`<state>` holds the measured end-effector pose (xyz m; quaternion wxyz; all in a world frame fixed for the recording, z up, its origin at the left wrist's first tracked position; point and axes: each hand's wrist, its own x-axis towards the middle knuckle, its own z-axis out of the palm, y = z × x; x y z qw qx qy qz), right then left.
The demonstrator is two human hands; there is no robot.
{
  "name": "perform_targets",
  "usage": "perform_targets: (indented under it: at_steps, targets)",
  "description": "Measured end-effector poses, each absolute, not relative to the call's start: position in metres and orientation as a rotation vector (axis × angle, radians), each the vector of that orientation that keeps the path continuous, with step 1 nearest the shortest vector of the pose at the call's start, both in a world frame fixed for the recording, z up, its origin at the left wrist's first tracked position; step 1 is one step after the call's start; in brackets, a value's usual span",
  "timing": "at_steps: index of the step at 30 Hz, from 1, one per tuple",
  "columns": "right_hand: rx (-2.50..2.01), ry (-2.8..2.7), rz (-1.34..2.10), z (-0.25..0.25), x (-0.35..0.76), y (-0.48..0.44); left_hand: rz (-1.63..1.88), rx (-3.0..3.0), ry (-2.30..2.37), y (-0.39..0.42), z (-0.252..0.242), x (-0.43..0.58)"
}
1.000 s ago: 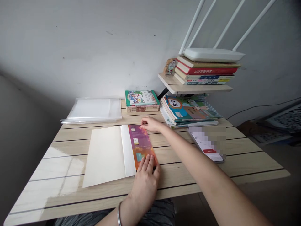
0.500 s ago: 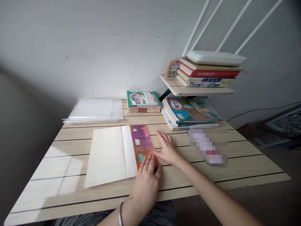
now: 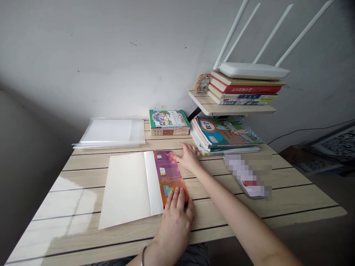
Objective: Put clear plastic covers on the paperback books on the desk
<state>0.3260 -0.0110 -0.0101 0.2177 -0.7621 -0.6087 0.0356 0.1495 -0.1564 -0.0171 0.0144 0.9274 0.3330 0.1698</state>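
Observation:
An opened book point(image 3: 126, 188) lies before me, with a blank cream page on its left. A white strip point(image 3: 153, 184) runs down beside that page, and a glossy purple-and-orange printed flap point(image 3: 169, 171) forms the right side. My left hand point(image 3: 177, 218) rests flat, fingers stretched out, on the flap's lower right corner. At the flap's upper right edge is my right hand point(image 3: 188, 157), its fingers spread, with the thumb touching the flap and the other fingers over the table. Neither hand grips anything.
Clear plastic covers point(image 3: 111, 131) lie at the back left. Small books point(image 3: 169, 122) are stacked at the back, beside a pile of textbooks point(image 3: 222, 135). Above, a shelf point(image 3: 235, 108) bears books point(image 3: 246, 88) and a white router point(image 3: 253, 69). A blurred lilac pouch point(image 3: 245, 175) lies right.
My right hand has slid away from me along the flap's right edge, from its lower part to near the top corner. My left hand stays at the lower corner.

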Motion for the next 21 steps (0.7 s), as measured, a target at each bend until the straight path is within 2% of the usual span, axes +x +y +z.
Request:
perform_targets:
  at_steps: [11, 16, 21]
  targets:
    - [-2.109, -1.634, 0.162, -0.01, 0.326, 0.036, 0.447, 2.834, 0.98, -0.163, -0.025, 0.148]
    - [-1.924, -1.658, 0.233, -0.009, 0.336, 0.027, 0.44, 2.821, 0.993, -0.164, -0.022, 0.148]
    - [-1.94, -1.702, 0.174, -0.011, 0.338, 0.004, 0.483, 2.793, 0.983, -0.162, -0.021, 0.147]
